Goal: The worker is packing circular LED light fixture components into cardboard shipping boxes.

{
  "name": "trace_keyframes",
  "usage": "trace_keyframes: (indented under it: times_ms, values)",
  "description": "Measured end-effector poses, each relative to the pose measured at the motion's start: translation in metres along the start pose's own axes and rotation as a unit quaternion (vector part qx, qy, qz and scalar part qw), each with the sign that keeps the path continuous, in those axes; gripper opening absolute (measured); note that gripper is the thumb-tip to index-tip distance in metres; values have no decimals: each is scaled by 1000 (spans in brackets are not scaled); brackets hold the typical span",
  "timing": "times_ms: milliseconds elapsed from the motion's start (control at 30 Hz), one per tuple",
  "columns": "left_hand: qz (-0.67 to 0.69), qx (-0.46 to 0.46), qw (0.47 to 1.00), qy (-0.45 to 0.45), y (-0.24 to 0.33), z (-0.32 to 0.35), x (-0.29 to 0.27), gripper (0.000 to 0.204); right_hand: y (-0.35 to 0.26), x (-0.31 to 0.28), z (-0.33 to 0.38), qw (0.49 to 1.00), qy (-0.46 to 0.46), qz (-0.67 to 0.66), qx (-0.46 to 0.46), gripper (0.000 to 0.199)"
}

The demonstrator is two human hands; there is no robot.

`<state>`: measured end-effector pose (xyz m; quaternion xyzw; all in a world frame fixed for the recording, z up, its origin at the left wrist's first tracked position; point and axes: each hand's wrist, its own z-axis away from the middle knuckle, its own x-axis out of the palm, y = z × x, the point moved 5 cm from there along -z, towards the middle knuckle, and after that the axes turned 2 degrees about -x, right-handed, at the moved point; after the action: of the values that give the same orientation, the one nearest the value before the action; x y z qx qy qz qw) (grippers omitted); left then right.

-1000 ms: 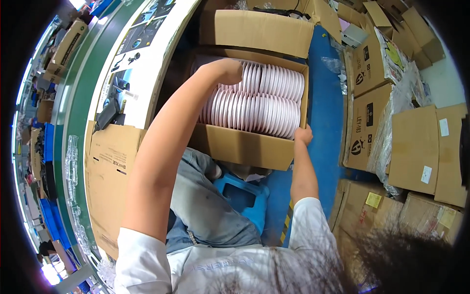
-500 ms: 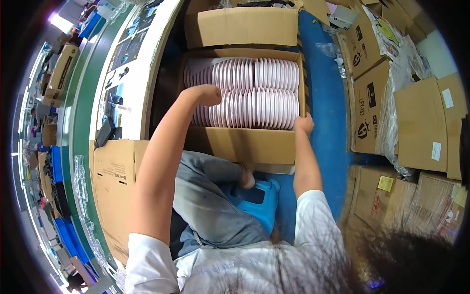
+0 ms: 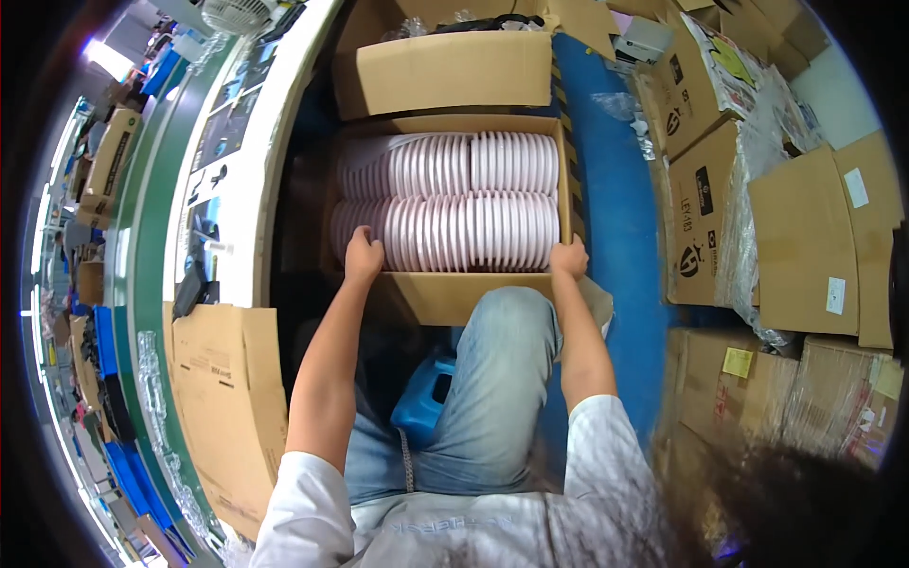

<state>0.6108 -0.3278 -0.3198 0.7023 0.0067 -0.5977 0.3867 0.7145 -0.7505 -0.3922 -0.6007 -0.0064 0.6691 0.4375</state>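
Note:
An open cardboard box (image 3: 431,295) stands in front of me. White round disc-like pieces (image 3: 426,232) are packed on edge in it, in two rows; what exactly they are I cannot tell. My left hand (image 3: 365,254) is closed over the box's near wall, toward its left end, against the nearer row. At the near right corner, my right hand (image 3: 569,257) grips the rim. Fingers of both hands are partly hidden behind the wall.
Another open carton (image 3: 445,71) sits beyond the box. A white worktable (image 3: 251,180) runs along the left, with a folded cardboard carton (image 3: 222,379) by its near end. Below my knees is a blue plastic stool (image 3: 423,402). Stacked cartons (image 3: 705,213) line the right over blue floor.
My left hand has moved from above the discs back to the box's near wall. My right hand stays at the corner. My leg has swung in front of the box, over the stool.

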Motion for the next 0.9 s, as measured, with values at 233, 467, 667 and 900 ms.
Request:
trace_keyframes:
  times_ms: [233,467,667,900]
  values:
    - [-92,213,971,-65,67,76,73,42,4,-1,-6,999,1,-5,-32,39]
    - [-102,157,982,19,59,74,81,37,23,9,-43,954,-268,37,-128,73]
    - [-89,149,984,31,45,75,74,33,-62,-20,-45,954,-82,71,-280,45]
    - [-72,168,982,47,58,74,77,30,-35,21,-34,946,-321,-27,-41,32]
